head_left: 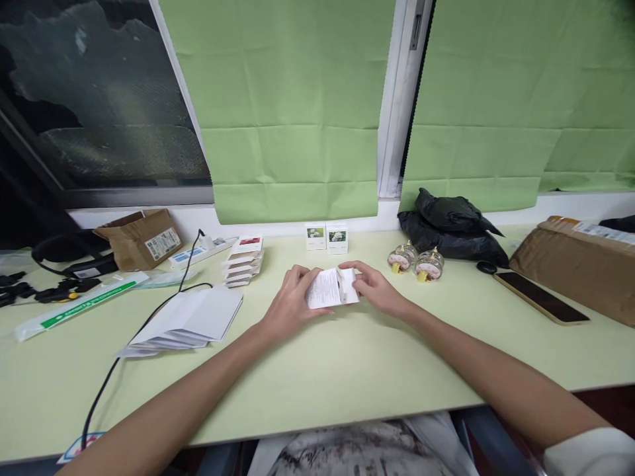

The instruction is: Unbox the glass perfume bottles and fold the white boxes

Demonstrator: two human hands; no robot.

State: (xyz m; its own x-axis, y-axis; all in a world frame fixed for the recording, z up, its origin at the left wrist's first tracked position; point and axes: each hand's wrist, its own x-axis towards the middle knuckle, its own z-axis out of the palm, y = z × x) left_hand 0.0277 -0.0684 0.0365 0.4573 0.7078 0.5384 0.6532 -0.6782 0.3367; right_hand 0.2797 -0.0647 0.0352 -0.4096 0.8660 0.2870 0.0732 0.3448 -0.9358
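Observation:
Above the middle of the table I hold a small white carton with printed lines of text on its facing side. My left hand is wrapped round its left end, thumb along the top. The fingers of my right hand pinch the flap at its right end, where a dark gap shows. What is inside the carton I cannot make out. Beyond my hands stand two small white boxes with flower pictures, upright side by side. To the right are two ornate clear glass jars with gold tops and yellow tags.
On the left lie a stack of flat cartons, folded white sheets, a black cable, an open cardboard box and a power strip. On the right are black plastic bags, a phone and a brown parcel.

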